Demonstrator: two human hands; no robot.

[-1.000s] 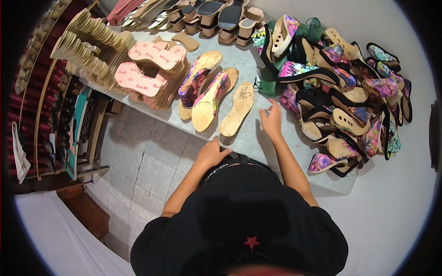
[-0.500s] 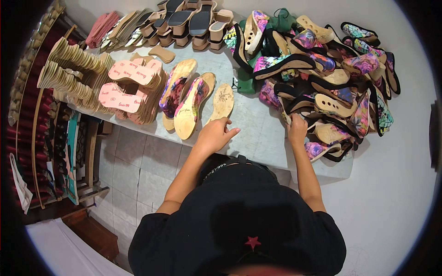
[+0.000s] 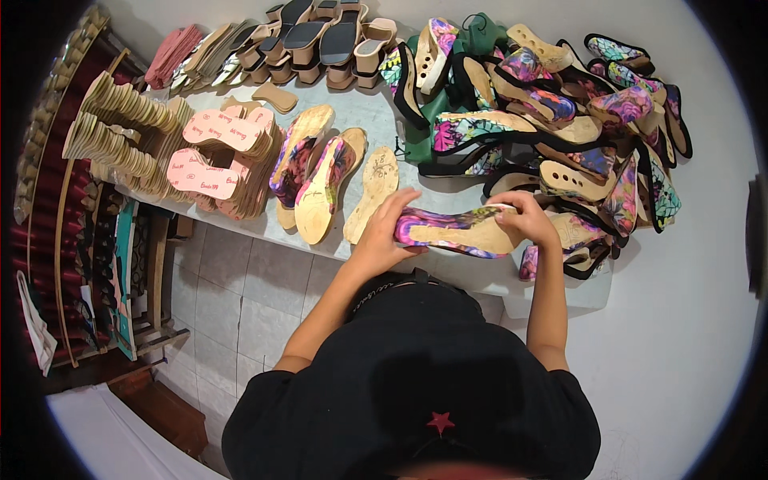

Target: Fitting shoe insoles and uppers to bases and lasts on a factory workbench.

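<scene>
Between my two hands, just above the table's front edge, is a wedge shoe sole [image 3: 464, 235] edged in purple and pink floral fabric, its bare tan face turned up. My left hand [image 3: 382, 240] is closed round its left end. At the right end my right hand [image 3: 530, 219] grips it, thumb on top. A loose flat tan insole [image 3: 373, 192] with handwriting lies left of my left hand, partly covered by it. Farther left rest two similar floral wedge soles [image 3: 318, 210] [image 3: 298, 160], side by side with their tan faces showing.
A heap of floral wedge soles [image 3: 592, 152] covers the table's right side, beside a green bag [image 3: 482, 38]. Pink-topped insole stacks [image 3: 206, 174] and upright tan insole rows [image 3: 112, 148] fill the left. Black-topped heeled soles [image 3: 340, 44] line the back. The grey table [image 3: 448, 276] ends before my body.
My right hand has taken a floral wedge sole from the heap and brought it left. My left hand has moved slightly right and now holds its other end.
</scene>
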